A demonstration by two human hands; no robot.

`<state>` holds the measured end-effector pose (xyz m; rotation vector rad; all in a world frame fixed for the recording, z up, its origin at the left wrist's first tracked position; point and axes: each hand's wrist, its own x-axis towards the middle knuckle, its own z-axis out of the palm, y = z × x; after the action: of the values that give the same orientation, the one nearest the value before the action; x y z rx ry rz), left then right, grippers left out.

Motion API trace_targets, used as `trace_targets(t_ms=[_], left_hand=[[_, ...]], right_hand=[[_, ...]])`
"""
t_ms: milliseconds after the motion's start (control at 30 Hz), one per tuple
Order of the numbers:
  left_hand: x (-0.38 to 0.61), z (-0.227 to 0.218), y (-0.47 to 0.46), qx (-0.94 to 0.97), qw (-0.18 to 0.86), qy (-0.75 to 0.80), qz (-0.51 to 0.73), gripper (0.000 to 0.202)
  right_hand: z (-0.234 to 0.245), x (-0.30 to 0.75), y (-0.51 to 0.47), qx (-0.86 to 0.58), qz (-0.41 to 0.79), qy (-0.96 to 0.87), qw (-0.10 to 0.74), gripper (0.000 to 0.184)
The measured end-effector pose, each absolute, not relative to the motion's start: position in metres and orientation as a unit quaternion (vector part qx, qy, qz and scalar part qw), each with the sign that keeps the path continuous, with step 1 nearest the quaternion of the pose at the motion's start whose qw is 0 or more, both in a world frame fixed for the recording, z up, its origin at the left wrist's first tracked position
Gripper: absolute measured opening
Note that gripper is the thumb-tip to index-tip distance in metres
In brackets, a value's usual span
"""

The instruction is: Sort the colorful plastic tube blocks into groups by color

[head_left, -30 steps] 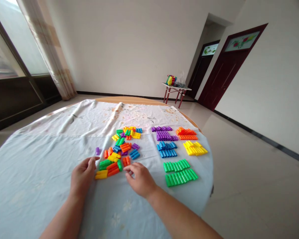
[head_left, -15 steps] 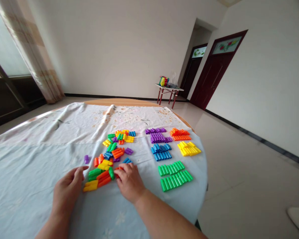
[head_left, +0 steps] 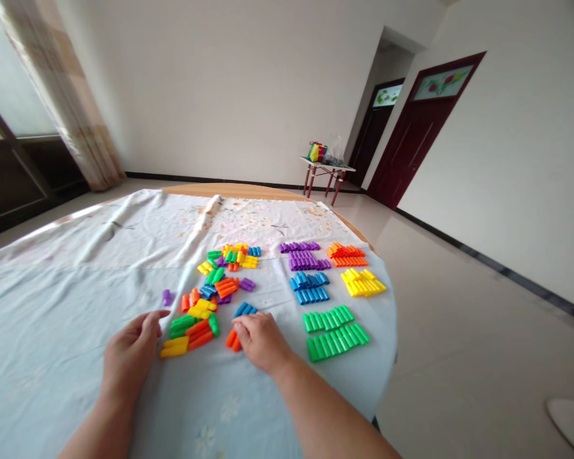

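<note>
Head view: five colours grouped, a mixed heap (head_left: 226,286) left over

Biggest of all is the cloth-covered table (head_left: 52,306), filling the lower left and centre of the frame. Right of centre on it lie five colour groups, which I judge to be the part that is done: two rows of green pieces (head_left: 338,342) nearest me, purple pieces (head_left: 303,260) farther back, blue pieces (head_left: 310,296) between them, and, toward the table's right edge, yellow pieces (head_left: 363,283) with orange pieces (head_left: 348,261) beyond.

The heap takes up the middle of the frame; I judge this the part that is left, since all five colours show in it. By my reckoning the work is well past its start, but a good share remains.

My right hand (head_left: 263,341) sits at the lower centre, its fingers curled down at a few loose orange pieces (head_left: 232,340) that lie apart from the heap, just to its right. The fingers hide the contact, so I cannot tell whether I am pinching them or only touching. My left hand (head_left: 132,344) is at the heap's left edge, relaxed, thumb close beside the index finger, nothing visible in its grasp; a yellow bundle (head_left: 175,347) lies just beside it.

Smallest is a lone purple piece (head_left: 167,297), left of the heap and just beyond my left fingertips.
</note>
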<state>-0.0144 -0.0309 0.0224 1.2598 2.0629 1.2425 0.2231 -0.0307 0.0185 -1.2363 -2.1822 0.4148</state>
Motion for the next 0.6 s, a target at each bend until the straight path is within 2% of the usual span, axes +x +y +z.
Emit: trace_targets(t_ms=[200, 367, 600], left_hand=[[-0.013, 0.019, -0.03, 0.449, 0.21, 0.739, 0.456, 0.046], [-0.011, 0.023, -0.031, 0.452, 0.204, 0.737, 0.458, 0.045], [-0.012, 0.024, -0.03, 0.45, 0.198, 0.749, 0.444, 0.044]], right_hand=[[0.017, 0.227, -0.031, -0.477, 0.163, -0.797, 0.332, 0.017], [0.018, 0.224, -0.038, -0.471, 0.173, -0.812, 0.298, 0.04], [0.027, 0.225, -0.042, -0.448, 0.181, -0.825, 0.292, 0.041]])
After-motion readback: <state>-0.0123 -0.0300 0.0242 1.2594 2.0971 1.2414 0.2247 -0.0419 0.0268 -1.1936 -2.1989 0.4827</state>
